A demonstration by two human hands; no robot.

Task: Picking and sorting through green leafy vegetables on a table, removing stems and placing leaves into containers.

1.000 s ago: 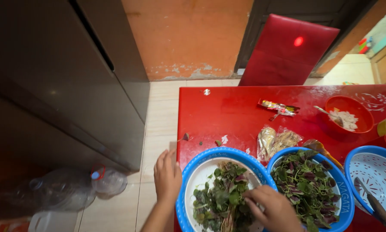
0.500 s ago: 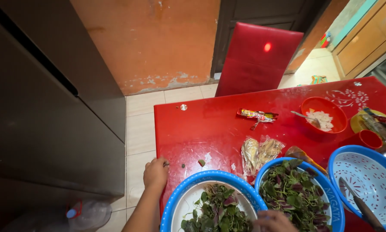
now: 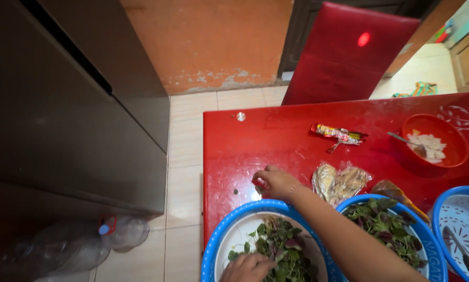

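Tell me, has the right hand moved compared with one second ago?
Yes. The right hand was on the greens inside the blue basin; it is now beyond the basin's far rim, on the red table.

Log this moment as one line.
right hand: pinching scraps off red table | left hand: in leafy greens, blue plastic colander | second blue colander of greens: beside
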